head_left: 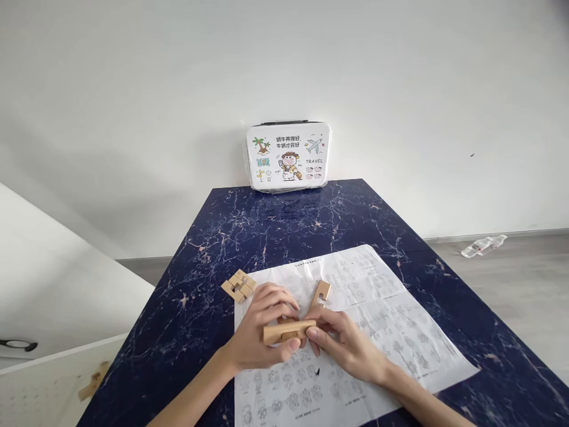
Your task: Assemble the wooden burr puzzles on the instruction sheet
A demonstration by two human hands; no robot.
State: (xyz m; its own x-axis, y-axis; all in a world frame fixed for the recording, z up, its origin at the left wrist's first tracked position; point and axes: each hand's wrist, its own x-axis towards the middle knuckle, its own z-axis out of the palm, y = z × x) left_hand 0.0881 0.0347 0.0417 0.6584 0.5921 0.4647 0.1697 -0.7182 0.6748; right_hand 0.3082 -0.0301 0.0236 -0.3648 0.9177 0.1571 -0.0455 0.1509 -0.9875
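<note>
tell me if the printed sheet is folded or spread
Spread: the printed sheet lies opened out on the blue table, its rows of drawings showing.

Two bare hands [249, 338] are showing, while at least one long tan wooden bar [288, 331], one notched tan wooden piece [326, 289], one square pale-wood block cluster [246, 290], one white printed paper sheet [386, 302] and one white rectangular cartoon-printed case [271, 135] are appearing.

Left hand [253, 337] and right hand [351, 349] curl — close together.

printed sheet [386, 302] on tabletop [208, 237] | wooden-block cluster [245, 290] at sheet's far-left corner, beyond my left hand [255, 334] | carry case [288, 155] on tabletop's far end | bottles [476, 247] right, on floor [533, 279]
</note>
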